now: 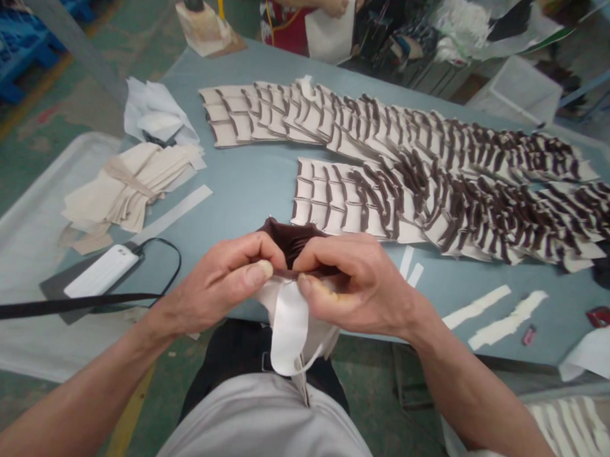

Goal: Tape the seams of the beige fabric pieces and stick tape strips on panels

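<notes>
Pinching brown-and-white fabric piece (pixel 290 334) at its seam between thumb and fingers of left hand (pixel 233 279) and right hand (pixel 353 283), close together at near edge of bench (pixel 246 186). Showing brown towards bench, hanging white below its edge. Also showing, across bench, long overlapping rows of stitched pieces (pixel 346 196).

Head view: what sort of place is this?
Probably a sewn-goods workshop: long rows of overlapping brown-and-cream pieces, a bundle of flat cream pieces, and blue plastic pallets.
</notes>
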`<state>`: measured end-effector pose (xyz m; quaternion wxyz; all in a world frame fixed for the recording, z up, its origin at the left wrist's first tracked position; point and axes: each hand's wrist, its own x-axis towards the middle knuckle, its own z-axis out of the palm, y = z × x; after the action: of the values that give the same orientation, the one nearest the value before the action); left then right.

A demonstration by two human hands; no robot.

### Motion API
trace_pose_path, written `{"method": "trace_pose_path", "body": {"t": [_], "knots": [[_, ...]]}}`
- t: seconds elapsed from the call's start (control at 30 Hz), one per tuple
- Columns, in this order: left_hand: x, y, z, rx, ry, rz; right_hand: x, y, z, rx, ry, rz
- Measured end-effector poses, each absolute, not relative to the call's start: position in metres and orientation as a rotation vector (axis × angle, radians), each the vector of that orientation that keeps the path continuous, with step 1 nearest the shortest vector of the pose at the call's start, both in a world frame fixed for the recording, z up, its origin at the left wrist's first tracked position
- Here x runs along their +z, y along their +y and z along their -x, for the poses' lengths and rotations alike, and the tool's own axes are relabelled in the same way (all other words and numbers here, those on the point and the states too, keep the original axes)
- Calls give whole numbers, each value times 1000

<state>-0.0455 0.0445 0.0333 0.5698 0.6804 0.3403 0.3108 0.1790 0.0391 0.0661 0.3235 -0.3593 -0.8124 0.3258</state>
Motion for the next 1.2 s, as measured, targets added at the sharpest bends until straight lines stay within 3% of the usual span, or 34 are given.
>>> {"method": "trace_pose_path", "body": {"t": [0.13, 0.3, 0.5, 0.73, 1.0, 1.2], "knots": [[50, 51, 45, 621, 678, -1845, 65, 35, -181, 632, -2259, 883], [50, 43, 50, 610, 690, -2239, 52, 32, -181, 777, -2181, 886], [26, 48, 69, 756, 715, -2278, 46, 28, -182, 936, -2176, 923], [43, 46, 53, 608, 690, -2105, 54, 26, -183, 922, -2216, 892], [51, 23, 24, 744, 884, -1834, 57, 16, -185, 867, -2181, 1009], [28, 13, 22, 770, 794, -1258, 66, 8, -182, 1349, -1897, 1034]]}}
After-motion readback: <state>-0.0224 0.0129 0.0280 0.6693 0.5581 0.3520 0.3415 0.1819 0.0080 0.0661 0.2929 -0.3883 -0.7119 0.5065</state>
